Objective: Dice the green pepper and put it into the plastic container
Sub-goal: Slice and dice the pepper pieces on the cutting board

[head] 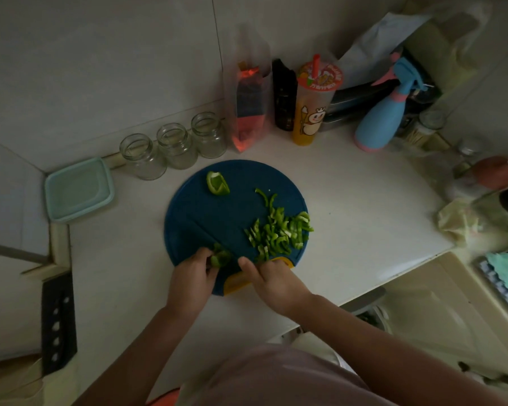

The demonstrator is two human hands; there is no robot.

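A round blue cutting board (217, 212) lies on the white counter. Several green pepper strips (279, 232) are piled on its right side. One larger pepper chunk (217, 183) rests near its far edge. My left hand (192, 278) pinches another pepper piece (221, 257) at the board's near edge. My right hand (272, 278) grips a knife whose dark blue blade (210, 240) runs up-left across the board, right beside that piece. The handle is hidden in my hand. The teal plastic container (78, 190) sits lidded at the far left, apart from the board.
Three empty glass jars (173, 145) stand behind the board. A clear bag (248, 112), black bottle (283, 98), drink cup (313, 106) and blue spray bottle (384, 112) line the back. The counter edge (364, 291) runs at the right; a black knife holder (57, 323) is at the left.
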